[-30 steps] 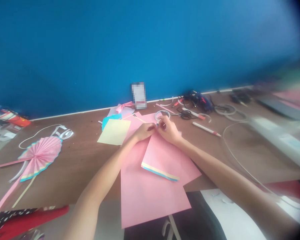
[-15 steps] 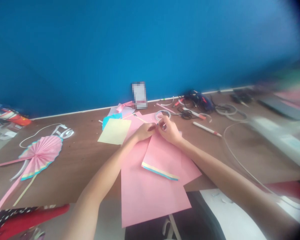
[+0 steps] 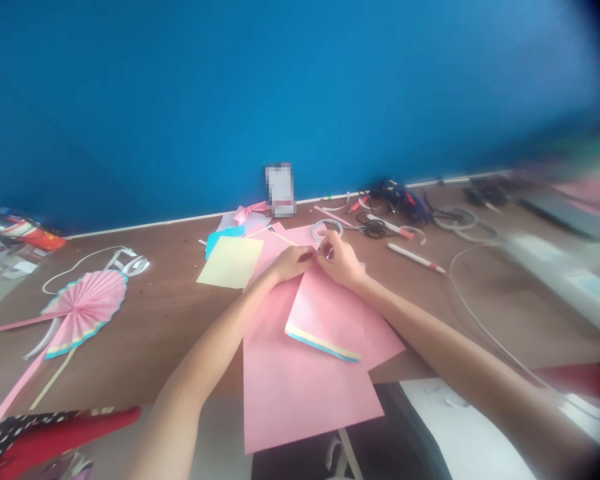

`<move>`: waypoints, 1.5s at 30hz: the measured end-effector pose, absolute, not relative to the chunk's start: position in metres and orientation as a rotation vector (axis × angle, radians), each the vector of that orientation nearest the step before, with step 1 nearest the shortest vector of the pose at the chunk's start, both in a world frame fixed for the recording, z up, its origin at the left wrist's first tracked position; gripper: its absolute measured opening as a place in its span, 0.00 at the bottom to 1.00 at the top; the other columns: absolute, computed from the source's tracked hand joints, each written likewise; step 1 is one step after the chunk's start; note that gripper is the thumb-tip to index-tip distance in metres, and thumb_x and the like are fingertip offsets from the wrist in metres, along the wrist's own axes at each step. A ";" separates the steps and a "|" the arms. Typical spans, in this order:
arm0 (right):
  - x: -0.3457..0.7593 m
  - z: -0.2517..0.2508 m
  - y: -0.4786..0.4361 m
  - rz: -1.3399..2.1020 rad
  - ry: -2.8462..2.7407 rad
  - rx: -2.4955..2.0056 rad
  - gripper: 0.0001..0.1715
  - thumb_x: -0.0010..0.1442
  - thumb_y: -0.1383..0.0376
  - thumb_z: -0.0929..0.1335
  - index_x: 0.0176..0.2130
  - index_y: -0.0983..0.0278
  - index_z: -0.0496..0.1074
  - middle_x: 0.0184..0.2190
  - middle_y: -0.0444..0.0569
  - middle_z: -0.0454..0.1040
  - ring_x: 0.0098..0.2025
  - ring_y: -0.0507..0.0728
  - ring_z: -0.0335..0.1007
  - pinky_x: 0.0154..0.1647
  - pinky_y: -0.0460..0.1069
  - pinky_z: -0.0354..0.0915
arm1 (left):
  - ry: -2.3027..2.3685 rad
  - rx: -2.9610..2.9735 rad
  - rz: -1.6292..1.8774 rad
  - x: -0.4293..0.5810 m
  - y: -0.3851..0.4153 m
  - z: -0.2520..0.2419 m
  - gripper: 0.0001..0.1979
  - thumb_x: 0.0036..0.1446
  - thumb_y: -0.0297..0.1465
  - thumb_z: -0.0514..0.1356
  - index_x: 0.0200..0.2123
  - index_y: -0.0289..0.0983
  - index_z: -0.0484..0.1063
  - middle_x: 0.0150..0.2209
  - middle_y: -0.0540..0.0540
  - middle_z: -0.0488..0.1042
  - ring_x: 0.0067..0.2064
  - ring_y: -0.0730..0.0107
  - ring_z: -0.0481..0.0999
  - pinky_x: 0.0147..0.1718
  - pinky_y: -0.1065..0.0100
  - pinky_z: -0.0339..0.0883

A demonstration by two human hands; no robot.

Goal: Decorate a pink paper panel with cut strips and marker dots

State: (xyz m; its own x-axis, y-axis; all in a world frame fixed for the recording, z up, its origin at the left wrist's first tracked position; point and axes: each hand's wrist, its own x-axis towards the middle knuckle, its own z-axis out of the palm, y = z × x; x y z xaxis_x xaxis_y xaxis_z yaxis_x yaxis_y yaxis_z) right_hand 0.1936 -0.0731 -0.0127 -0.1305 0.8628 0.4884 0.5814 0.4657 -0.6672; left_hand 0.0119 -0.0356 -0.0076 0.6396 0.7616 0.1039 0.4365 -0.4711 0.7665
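My left hand and my right hand meet at the far edge of a pink paper sheet with a yellow and blue strip along its near edge. Both hands have their fingers pinched together on the sheet's top edge. Just beyond my right hand a tape roll lies on the table. A larger pink sheet lies underneath and reaches over the table's near edge.
A yellow sheet and a blue one lie left of my hands. A folded pink paper fan lies at the left. Scissors, a pen, cables and a glue gun lie on the brown table to the right.
Both hands stay pinched at the sheet's top edge with only slight finger movement. The view has shifted a little.
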 end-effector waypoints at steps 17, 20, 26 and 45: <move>0.194 -0.008 -0.074 0.386 -1.780 -1.304 0.27 0.49 0.69 0.64 0.51 0.61 0.60 0.27 0.41 0.68 0.27 0.53 0.66 0.30 0.47 0.60 | 0.862 1.995 0.659 0.011 -0.033 -0.005 0.11 0.56 0.35 0.55 0.36 0.34 0.72 0.33 0.50 0.73 0.34 0.72 0.69 0.37 0.70 0.61; 0.197 -0.009 -0.073 0.362 -1.797 -1.314 0.28 0.50 0.69 0.64 0.52 0.61 0.60 0.28 0.42 0.68 0.27 0.53 0.66 0.30 0.47 0.59 | 0.883 1.985 0.666 0.011 -0.034 -0.004 0.12 0.56 0.37 0.56 0.35 0.34 0.72 0.31 0.50 0.72 0.33 0.73 0.68 0.36 0.70 0.61; 0.203 -0.009 -0.072 0.297 -1.787 -1.340 0.30 0.49 0.69 0.64 0.53 0.60 0.61 0.30 0.43 0.70 0.28 0.54 0.66 0.30 0.47 0.59 | 0.905 1.899 0.738 0.010 -0.033 -0.002 0.13 0.57 0.39 0.56 0.36 0.34 0.72 0.32 0.50 0.72 0.32 0.73 0.67 0.34 0.71 0.61; 0.212 -0.008 -0.068 0.238 -1.805 -1.342 0.26 0.47 0.70 0.63 0.48 0.62 0.65 0.26 0.44 0.67 0.28 0.56 0.64 0.31 0.48 0.58 | 0.992 1.768 1.035 0.006 -0.024 -0.009 0.09 0.55 0.32 0.55 0.36 0.34 0.72 0.36 0.46 0.76 0.39 0.67 0.74 0.41 0.68 0.65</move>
State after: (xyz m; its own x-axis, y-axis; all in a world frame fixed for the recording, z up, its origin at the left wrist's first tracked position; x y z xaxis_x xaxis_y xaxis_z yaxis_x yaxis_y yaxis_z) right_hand 0.2118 -0.0681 -0.0081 -0.0606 0.8563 0.5130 0.6944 0.4053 -0.5946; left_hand 0.0063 -0.0243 -0.0093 0.3462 0.9041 0.2505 0.2115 -0.3354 0.9180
